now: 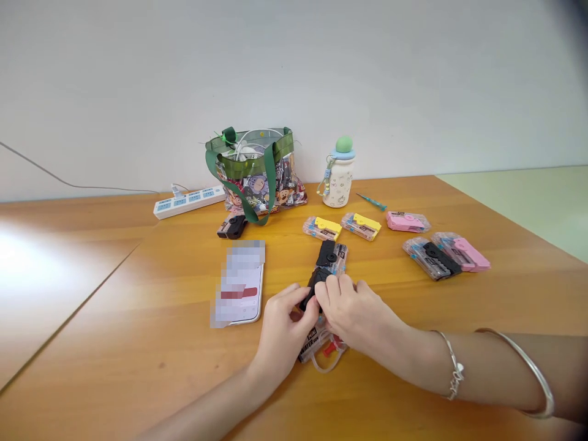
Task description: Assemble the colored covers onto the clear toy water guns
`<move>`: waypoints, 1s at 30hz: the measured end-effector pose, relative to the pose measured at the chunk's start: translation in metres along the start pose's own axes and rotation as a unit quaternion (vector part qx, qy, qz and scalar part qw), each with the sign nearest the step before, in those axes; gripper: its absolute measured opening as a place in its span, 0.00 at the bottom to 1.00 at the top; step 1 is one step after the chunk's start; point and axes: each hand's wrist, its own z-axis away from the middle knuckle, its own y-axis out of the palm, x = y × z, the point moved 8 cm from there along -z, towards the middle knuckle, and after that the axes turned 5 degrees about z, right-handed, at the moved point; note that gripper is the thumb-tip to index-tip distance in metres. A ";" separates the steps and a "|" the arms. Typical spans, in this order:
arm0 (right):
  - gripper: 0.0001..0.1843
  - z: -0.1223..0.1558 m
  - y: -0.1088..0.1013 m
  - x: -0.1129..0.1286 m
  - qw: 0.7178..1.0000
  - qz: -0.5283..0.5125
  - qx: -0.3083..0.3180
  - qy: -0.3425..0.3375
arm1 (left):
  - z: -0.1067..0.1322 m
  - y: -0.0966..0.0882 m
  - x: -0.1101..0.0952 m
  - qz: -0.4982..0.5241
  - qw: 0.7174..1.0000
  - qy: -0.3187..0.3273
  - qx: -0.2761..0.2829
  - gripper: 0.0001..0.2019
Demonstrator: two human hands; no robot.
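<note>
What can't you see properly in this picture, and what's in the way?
All in the head view:
The middle of the black plastic toy is hidden by the left hand and right hand.
The phone's screen is blurred by pixelated squares.
The right forearm is cut off by the right edge.

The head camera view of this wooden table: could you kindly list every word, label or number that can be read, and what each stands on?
"WATER": capitals on the clear plastic packet under the black toy gun.
White smartphone: screen pixelated, unreadable.
Yellow-labelled clear packet and pink-labelled clear packet: print too small to read.
</note>
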 end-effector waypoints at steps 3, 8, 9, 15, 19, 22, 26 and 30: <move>0.05 -0.002 0.004 0.002 1.000 0.004 0.007 -0.011 | 0.000 0.001 0.006 0.018 0.999 -0.027 0.004 0.12; 0.05 -0.005 0.011 0.001 0.999 -0.040 0.017 -0.011 | -0.001 0.003 0.011 0.033 0.998 -0.053 0.000 0.12; 0.04 -0.005 0.011 0.001 0.998 -0.053 0.020 -0.010 | -0.001 0.003 0.011 0.035 0.998 -0.055 -0.001 0.12; 0.06 -0.007 0.010 -0.001 0.994 -0.097 0.049 -0.019 | -0.002 0.001 0.010 0.050 0.997 -0.057 -0.011 0.12; 0.04 -0.009 0.010 0.001 0.994 -0.106 0.029 -0.008 | -0.001 0.000 0.011 0.061 0.996 -0.060 -0.016 0.11; 0.03 -0.010 0.009 -0.002 0.992 -0.125 0.021 0.003 | -0.003 0.003 0.013 0.075 0.995 -0.064 -0.003 0.12; 0.02 -0.005 0.014 -0.026 0.965 -0.249 0.062 0.053 | -0.005 0.004 0.009 0.072 0.996 -0.044 0.023 0.11; 0.04 0.010 0.023 -0.058 0.900 -0.416 0.032 0.126 | -0.006 0.003 -0.001 0.024 0.999 0.005 0.036 0.13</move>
